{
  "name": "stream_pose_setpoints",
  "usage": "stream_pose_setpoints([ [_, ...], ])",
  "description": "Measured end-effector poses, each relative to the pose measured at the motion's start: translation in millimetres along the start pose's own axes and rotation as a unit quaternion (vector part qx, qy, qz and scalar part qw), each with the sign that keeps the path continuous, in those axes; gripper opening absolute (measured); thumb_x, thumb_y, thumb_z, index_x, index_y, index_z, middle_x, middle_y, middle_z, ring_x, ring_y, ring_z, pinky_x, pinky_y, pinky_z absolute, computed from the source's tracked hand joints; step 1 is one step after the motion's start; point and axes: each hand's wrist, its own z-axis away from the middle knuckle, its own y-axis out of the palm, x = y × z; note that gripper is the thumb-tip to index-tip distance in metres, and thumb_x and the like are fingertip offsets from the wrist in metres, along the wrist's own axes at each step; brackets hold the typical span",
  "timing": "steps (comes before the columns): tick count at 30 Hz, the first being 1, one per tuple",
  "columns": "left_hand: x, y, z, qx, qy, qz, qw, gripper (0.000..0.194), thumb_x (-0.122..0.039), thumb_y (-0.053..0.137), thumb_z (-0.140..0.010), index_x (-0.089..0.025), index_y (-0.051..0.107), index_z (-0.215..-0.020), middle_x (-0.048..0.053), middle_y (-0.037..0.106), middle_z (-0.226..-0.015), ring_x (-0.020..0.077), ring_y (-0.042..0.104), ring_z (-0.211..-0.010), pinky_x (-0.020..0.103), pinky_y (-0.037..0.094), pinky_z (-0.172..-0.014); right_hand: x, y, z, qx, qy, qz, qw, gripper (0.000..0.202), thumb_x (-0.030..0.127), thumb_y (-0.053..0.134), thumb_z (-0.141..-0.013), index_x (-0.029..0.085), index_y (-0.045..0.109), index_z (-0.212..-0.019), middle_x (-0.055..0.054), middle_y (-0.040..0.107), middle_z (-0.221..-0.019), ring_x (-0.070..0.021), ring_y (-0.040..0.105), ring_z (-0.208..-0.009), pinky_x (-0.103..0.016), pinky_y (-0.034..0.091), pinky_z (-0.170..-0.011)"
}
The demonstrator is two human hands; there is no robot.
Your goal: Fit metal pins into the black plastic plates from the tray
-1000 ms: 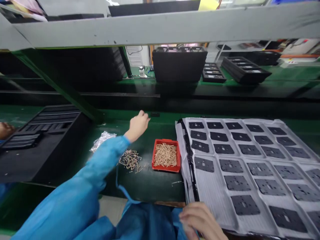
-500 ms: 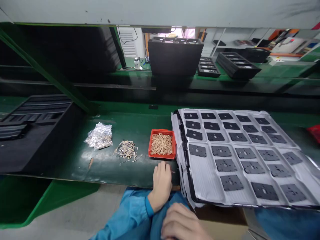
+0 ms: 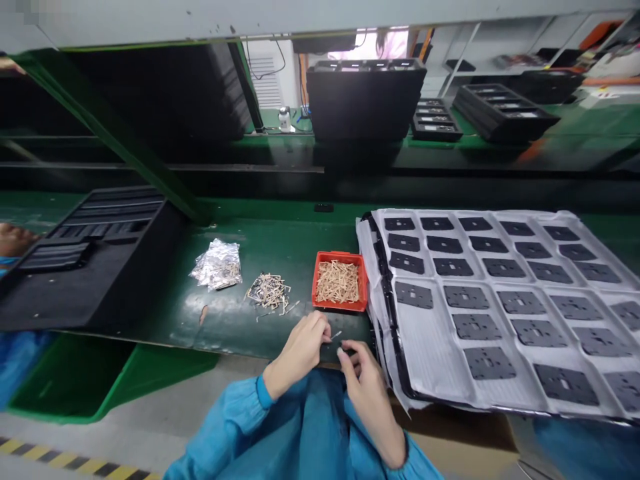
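Observation:
My left hand [image 3: 306,339] is over the front edge of the green bench, fingers closed in a pinch. A small, thin, pale metal strip [image 3: 337,335] sticks out from its fingertips. Just to the right, my right hand [image 3: 364,373] has its thumb and fingers curled together; something dark shows at the fingertips, too small to make out. Beyond my left hand stands a red bin [image 3: 339,308] full of small tan bent pieces [image 3: 337,281]. A loose pile of similar small metal pieces [image 3: 269,291] lies left of the bin.
Right of my hands, a stacked white tray [image 3: 420,347] carries rows of dark flat plates [image 3: 489,363]. Clear plastic bags [image 3: 217,263] lie at left, near a large black box [image 3: 125,267]. A green bin [image 3: 100,400] stands below the bench. Another person's hand [image 3: 15,239] shows at far left.
My right hand has risen from the lap to the bench edge beside my left hand. My left hand now pinches a thin strip. The view has shifted slightly left.

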Motion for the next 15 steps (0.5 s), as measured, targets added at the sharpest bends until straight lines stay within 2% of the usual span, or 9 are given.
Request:
stream_pose_setpoints([
  [3, -6, 1.5, 2, -0.011, -0.017, -0.009, 1.0, 0.011, -0.026, 0.07, -0.102, -0.015, 0.07, -0.103, 0.005, 0.073, -0.107, 0.0208, 0.072, -0.096, 0.04, 0.062, -0.086, -9, 8, -6, -0.037, -0.01, 0.01, 0.999, 0.029, 0.04, 0.051, -0.107, 0.017, 0.068, -0.113, -0.009, 0.076, -0.101, -0.0158, 0.07, -0.068, -0.03, 0.062, -0.065],
  [6, -22, 14.1, 5, -0.053, -0.083, -0.037, 0.994, 0.01, -0.023, 0.072, -0.1, -0.014, 0.069, -0.105, 0.007, 0.071, -0.115, 0.0238, 0.069, -0.104, 0.043, 0.06, -0.089, -15, 12, -6, -0.058, -0.024, 0.019, 0.998, 0.028, 0.037, 0.05, -0.107, 0.018, 0.069, -0.115, -0.011, 0.075, -0.105, -0.0193, 0.072, -0.081, -0.035, 0.063, -0.074],
  [9, -36, 28.8, 7, -0.089, -0.135, -0.057, 0.985, 0.004, -0.016, 0.071, -0.099, -0.014, 0.069, -0.101, 0.008, 0.069, -0.12, 0.0254, 0.067, -0.109, 0.045, 0.058, -0.092, -18, 12, -2, -0.058, -0.03, 0.027, 0.997, 0.026, 0.035, 0.05, -0.107, 0.018, 0.069, -0.115, -0.011, 0.074, -0.105, -0.0193, 0.072, -0.083, -0.034, 0.063, -0.073],
  [12, -38, 37.0, 8, -0.103, -0.146, -0.057, 0.982, 0.002, -0.016, 0.071, -0.099, -0.014, 0.07, -0.098, 0.007, 0.07, -0.119, 0.0252, 0.067, -0.111, 0.045, 0.058, -0.093, -17, 10, 0, -0.048, -0.028, 0.035, 0.998, 0.024, 0.032, 0.051, -0.107, 0.018, 0.068, -0.117, -0.011, 0.073, -0.108, -0.0187, 0.072, -0.084, -0.033, 0.063, -0.073],
  [15, -30, 37.1, 9, -0.104, -0.127, -0.044, 0.985, 0.007, -0.022, 0.072, -0.1, -0.015, 0.071, -0.101, 0.006, 0.072, -0.115, 0.024, 0.07, -0.106, 0.044, 0.06, -0.092, -16, 8, 1, -0.032, -0.026, 0.037, 0.998, 0.023, 0.03, 0.049, -0.108, 0.019, 0.067, -0.117, -0.011, 0.073, -0.109, -0.0184, 0.072, -0.087, -0.033, 0.062, -0.075],
])
